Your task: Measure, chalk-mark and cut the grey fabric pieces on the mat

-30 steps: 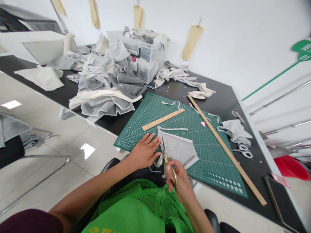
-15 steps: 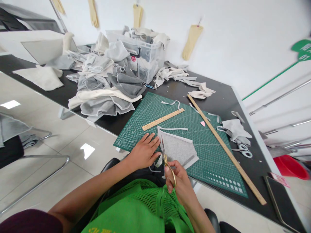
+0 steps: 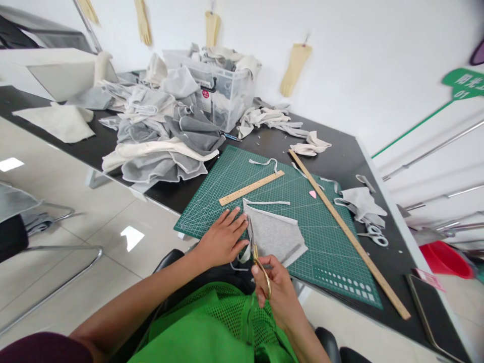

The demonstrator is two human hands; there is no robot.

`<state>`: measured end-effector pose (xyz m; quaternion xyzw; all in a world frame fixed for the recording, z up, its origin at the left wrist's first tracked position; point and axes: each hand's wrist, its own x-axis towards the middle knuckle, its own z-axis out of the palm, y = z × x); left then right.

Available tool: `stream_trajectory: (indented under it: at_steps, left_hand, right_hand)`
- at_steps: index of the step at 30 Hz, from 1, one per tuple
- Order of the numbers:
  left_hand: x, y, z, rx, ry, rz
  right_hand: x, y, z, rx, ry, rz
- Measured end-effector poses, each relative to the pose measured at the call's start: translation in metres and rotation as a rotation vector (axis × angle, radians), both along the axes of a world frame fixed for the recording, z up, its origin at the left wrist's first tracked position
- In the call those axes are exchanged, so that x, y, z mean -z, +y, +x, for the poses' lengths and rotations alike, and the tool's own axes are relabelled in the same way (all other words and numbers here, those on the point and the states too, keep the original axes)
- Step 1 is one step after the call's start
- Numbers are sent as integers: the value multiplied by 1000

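A grey fabric piece (image 3: 276, 234) lies on the green cutting mat (image 3: 333, 242) near its front edge. My left hand (image 3: 223, 239) rests flat on the mat with fingers spread, its fingertips at the fabric's left edge. My right hand (image 3: 274, 287) grips gold-handled scissors (image 3: 257, 249), whose blades point away from me along the left edge of the fabric. A thin trimmed strip (image 3: 245, 252) hangs from that edge between my two hands.
A short wooden ruler (image 3: 251, 187) and a long one (image 3: 348, 232) lie on the mat. A fabric heap (image 3: 162, 136) and clear bin (image 3: 227, 91) sit behind. Grey scraps (image 3: 359, 201) and second scissors (image 3: 374, 234) lie right. A phone (image 3: 434, 312) and red basin (image 3: 446, 259) are farther right.
The scissors have edged slightly farther along the fabric's left edge. The view has shifted a little; my left hand stays pressed in place.
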<state>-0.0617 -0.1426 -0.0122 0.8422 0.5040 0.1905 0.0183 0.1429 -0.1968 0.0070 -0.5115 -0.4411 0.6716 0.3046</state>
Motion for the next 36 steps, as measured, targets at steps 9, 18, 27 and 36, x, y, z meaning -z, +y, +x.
stream_trajectory:
  at_steps: [9, 18, 27, 36]
  left_hand:
    - [4, 2, -1, 16, 14, -4]
    - [0, 1, -1, 22, 17, -16]
    - [2, 1, -2, 16, 26, 14]
    - [1, 0, -1, 25, 9, -13]
  right_hand:
    - [-1, 3, 11, -54, 128, -75]
    - [-4, 10, 10, 43, 125, -53]
    - [-2, 20, -1, 18, 107, 1]
    - [0, 24, -2, 31, 125, -4]
